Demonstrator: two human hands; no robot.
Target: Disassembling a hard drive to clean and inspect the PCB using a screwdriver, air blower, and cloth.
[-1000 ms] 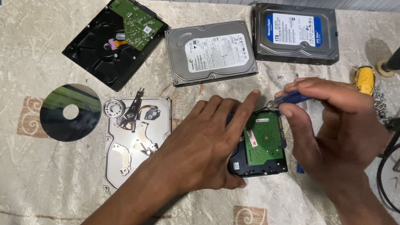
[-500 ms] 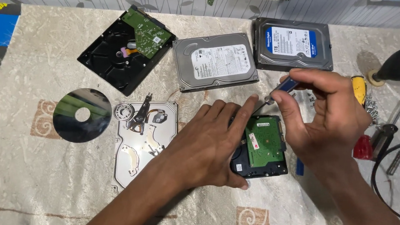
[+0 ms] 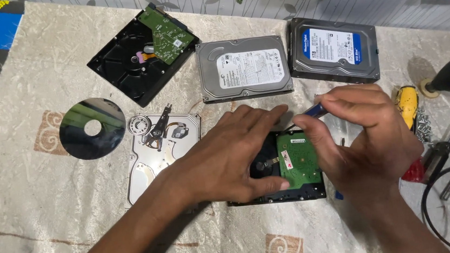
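A black hard drive (image 3: 295, 183) lies circuit side up in front of me, its green circuit board (image 3: 300, 161) showing. My left hand (image 3: 227, 156) rests flat over its left half and holds it down. My right hand (image 3: 364, 136) is closed on a blue-handled screwdriver (image 3: 315, 111) whose tip points down at the drive's upper edge. The tip itself is hidden by my fingers.
An opened silver drive body (image 3: 154, 160) lies left of my hands, a shiny platter disc (image 3: 92, 128) beside it. At the back lie a black drive with a loose green board (image 3: 140, 55), a silver drive (image 3: 244, 68) and a blue-labelled drive (image 3: 333, 49). Screwdrivers (image 3: 444, 148), screws and a cable lie at right.
The view has shifted slightly. My hands stay on the black drive; the right hand with the screwdriver has barely moved over its upper edge.
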